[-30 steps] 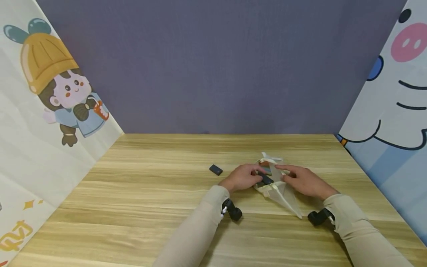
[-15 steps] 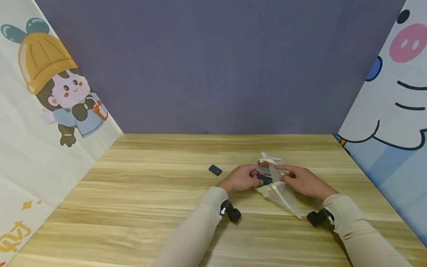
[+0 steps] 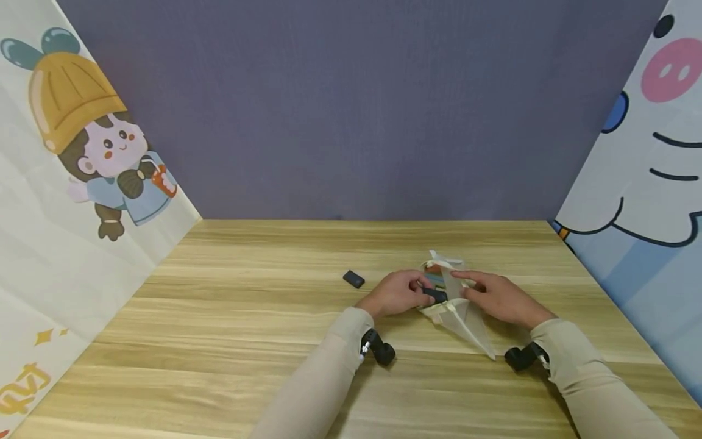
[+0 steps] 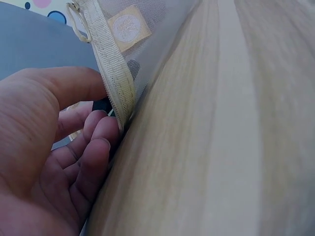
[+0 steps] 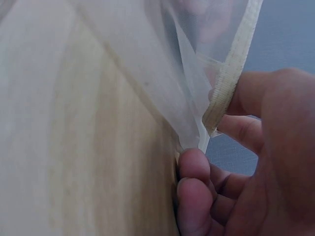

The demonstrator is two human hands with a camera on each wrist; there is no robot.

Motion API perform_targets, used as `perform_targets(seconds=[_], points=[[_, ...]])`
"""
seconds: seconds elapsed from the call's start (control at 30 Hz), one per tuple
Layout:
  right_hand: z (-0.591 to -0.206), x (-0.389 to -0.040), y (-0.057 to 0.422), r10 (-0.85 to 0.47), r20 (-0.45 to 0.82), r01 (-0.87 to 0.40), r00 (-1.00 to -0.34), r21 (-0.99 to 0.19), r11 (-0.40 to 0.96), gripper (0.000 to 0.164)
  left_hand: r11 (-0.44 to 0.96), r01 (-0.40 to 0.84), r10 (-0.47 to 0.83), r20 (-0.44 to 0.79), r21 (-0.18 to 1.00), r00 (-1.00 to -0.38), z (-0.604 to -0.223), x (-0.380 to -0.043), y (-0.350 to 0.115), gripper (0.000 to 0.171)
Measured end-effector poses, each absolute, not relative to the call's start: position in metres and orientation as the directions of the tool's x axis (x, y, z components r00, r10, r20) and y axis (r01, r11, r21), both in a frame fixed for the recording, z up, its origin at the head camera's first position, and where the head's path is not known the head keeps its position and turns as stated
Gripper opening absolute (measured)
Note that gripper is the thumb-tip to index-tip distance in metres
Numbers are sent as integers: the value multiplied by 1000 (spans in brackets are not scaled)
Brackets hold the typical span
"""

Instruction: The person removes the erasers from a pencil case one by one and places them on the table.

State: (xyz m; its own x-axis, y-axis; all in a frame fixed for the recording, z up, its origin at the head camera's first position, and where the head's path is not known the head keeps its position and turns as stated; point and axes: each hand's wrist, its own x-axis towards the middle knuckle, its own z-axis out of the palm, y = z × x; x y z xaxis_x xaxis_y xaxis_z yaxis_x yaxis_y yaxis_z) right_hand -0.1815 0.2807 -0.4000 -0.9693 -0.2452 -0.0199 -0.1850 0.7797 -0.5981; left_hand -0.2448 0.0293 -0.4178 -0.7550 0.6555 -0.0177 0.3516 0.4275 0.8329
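Observation:
My left hand (image 3: 396,294) pinches a small black rectangular block (image 3: 437,296) at the mouth of a whitish mesh zipper pouch (image 3: 466,326). In the left wrist view, the zipper edge hides most of the black block (image 4: 102,105), and the fingertips are right at that edge. On the pouch's other side, my right hand (image 3: 501,299) holds the mouth's edge; the right wrist view shows its fingers around the cream zipper tape (image 5: 230,83). Coloured flat items (image 3: 436,279) show inside the pouch. What the black block is, I cannot tell.
A second small black block (image 3: 354,279) lies on the wooden table (image 3: 230,317), left of my left hand. A grey-purple panel (image 3: 351,110) stands along the back. Cartoon-printed sheets (image 3: 33,244) rise at both sides.
The black block has turned a little and now lies flatter across the pouch mouth. My left hand has shifted very slightly left; the right hand and pouch stay nearly the same.

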Motion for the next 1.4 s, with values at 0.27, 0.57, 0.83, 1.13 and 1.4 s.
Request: perform_targets(seconds=[0.27, 0.57, 0.83, 1.13, 1.4], points=[[-401, -181, 281, -249, -36, -179, -968, -600, 780, 49, 412, 360, 655, 2, 837, -756, -421, -245, 28, 14], [-397, -180, 281, -248, -19, -187, -969, -602, 776, 49, 403, 333, 645, -7, 853, -764, -419, -245, 29, 13], [-397, -181, 280, -255, -31, -185, -966, -605, 775, 49, 385, 291, 633, -20, 876, -774, -419, -244, 27, 16], [-398, -183, 281, -257, -27, -195, -966, -577, 793, 49, 355, 274, 642, -20, 894, -767, -417, -243, 25, 17], [-399, -183, 281, -246, -33, -184, -969, -571, 800, 49, 322, 260, 671, -26, 910, -741, -414, -241, 22, 19]])
